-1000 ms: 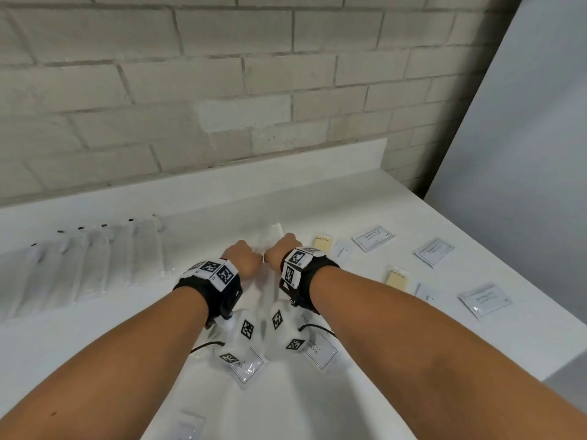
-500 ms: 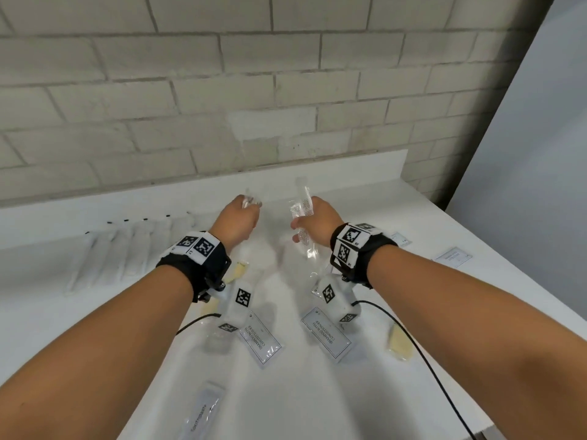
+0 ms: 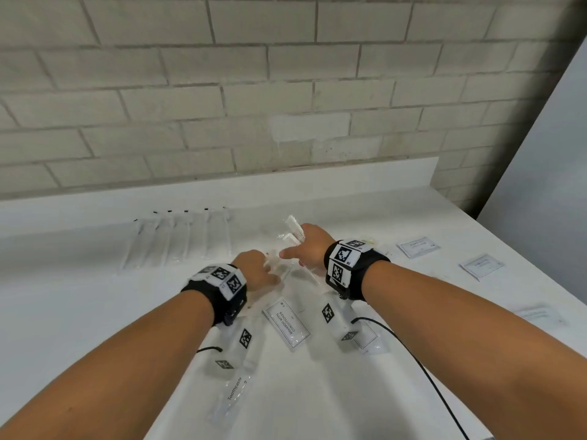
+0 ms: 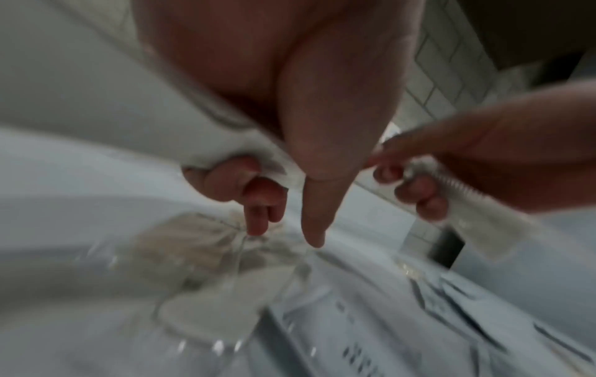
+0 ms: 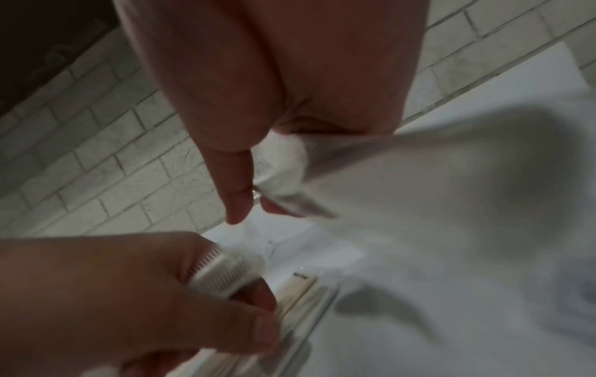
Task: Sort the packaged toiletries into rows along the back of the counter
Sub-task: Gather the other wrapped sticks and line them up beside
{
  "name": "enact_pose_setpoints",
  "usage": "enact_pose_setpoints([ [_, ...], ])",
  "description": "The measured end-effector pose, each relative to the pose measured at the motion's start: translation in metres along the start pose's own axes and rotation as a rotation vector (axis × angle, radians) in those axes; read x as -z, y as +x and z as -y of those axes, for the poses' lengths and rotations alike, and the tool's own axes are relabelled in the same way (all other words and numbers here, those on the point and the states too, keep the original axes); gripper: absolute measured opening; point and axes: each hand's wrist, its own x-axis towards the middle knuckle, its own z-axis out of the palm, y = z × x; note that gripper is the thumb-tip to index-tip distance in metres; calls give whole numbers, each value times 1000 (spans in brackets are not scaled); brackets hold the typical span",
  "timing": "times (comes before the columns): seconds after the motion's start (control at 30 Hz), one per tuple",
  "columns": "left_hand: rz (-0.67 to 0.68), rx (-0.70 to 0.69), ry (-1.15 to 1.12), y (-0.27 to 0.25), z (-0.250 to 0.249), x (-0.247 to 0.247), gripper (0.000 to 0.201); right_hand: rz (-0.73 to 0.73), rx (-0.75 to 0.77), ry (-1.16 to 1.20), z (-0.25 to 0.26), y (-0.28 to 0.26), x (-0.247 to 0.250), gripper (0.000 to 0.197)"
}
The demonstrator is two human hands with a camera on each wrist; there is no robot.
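My right hand [image 3: 297,249] grips clear-wrapped white combs [image 3: 293,231] above the middle of the white counter [image 3: 79,306], their teeth pointing at the back wall. Just to its left, my left hand [image 3: 268,269] has its outer fingers curled round another wrapped comb [image 5: 222,267], seen clearly in the right wrist view. Its thumb and forefinger [image 4: 256,224] point down at a clear packet with beige contents [image 4: 193,244] lying on the counter. A row of several wrapped toothbrushes [image 3: 181,239] lies along the back at the left.
A shampoo sachet [image 3: 287,322] and a toothpaste packet [image 3: 236,392] lie near my wrists. More white sachets [image 3: 417,247] [image 3: 481,265] [image 3: 540,315] are scattered to the right. A brick wall [image 3: 286,90] backs the counter, and a grey panel [image 3: 546,185] stands at the right.
Both hands lifted combs off the counter, held them apart in the air, and have now come down and closer together. The left thumb and forefinger now reach towards the counter.
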Motion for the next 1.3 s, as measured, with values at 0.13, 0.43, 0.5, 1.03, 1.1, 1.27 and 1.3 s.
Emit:
enact_pose_setpoints([
  [0.13, -78, 21, -5, -16, -12, -10, 26, 29, 26, -18, 5, -2, -1, 58],
  [0.43, 24, 84, 79, 16, -23, -7, 33, -32, -78, 8, 3, -6, 9, 28],
  [0.5, 29, 72, 53, 20, -25, -4, 25, -38, -121, 33, 3, -7, 14, 20],
  [1.03, 119, -80, -653, 99, -233, 8, 19, -178, -295, -215, -84, 31, 245, 21],
  [1.1, 107, -65, -622, 121, -270, 2, 22, -169, -317, -257, -98, 46, 275, 7],
  [1.27, 93, 6, -606, 185, -343, -24, 18, -111, -288, -278, -144, 102, 330, 26],
  [1.3, 96, 37, -605, 200, -352, -32, 18, -117, -288, -258, -153, 115, 338, 22],
])
